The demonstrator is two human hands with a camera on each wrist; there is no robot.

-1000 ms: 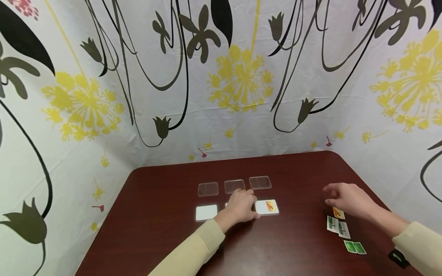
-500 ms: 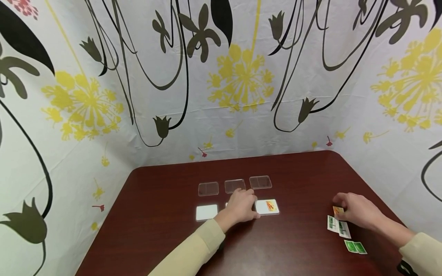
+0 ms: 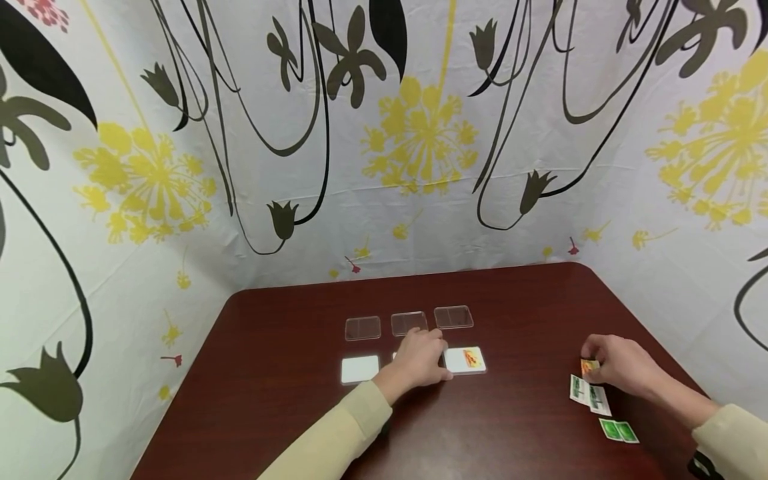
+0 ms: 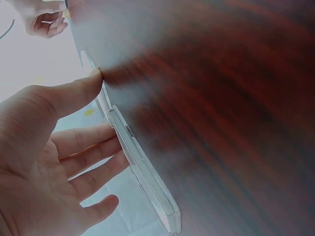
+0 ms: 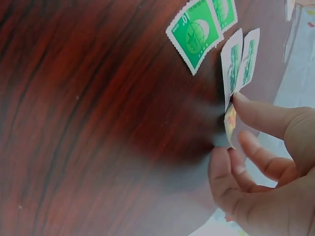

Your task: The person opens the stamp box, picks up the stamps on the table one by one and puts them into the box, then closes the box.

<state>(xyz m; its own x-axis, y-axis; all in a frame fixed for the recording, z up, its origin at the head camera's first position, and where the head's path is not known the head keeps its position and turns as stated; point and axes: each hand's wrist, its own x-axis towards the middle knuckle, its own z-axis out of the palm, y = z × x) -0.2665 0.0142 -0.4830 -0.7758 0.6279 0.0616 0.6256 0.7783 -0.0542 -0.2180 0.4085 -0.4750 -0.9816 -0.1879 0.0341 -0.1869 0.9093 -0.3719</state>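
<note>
My left hand [image 3: 418, 359] sits over the row of clear plastic cases with white inserts. Its thumb and forefinger hold the left end of the right-hand case [image 3: 457, 361], which bears an orange stamp [image 3: 473, 359]; the middle case [image 4: 145, 169] is mostly hidden under the hand in the head view. At the right of the table, my right hand [image 3: 621, 363] pinches another orange postage stamp [image 5: 230, 124] by its edges, the stamp bowing slightly. Just nearer lie two white-and-green stamps [image 3: 579, 389], overlapping, and beyond those in the right wrist view two green stamps [image 5: 197, 37].
Three clear lids [image 3: 363, 328] lie in a row behind the cases. The left case [image 3: 359, 370] holds a white insert. A dark red-brown wooden table [image 3: 270, 413] ends at a flower-patterned cloth [image 3: 384, 233] on the far side and both flanks.
My right hand has come down and nearer onto the orange stamp, its fingers closing on the edges. The left hand stays where it was on the case.
</note>
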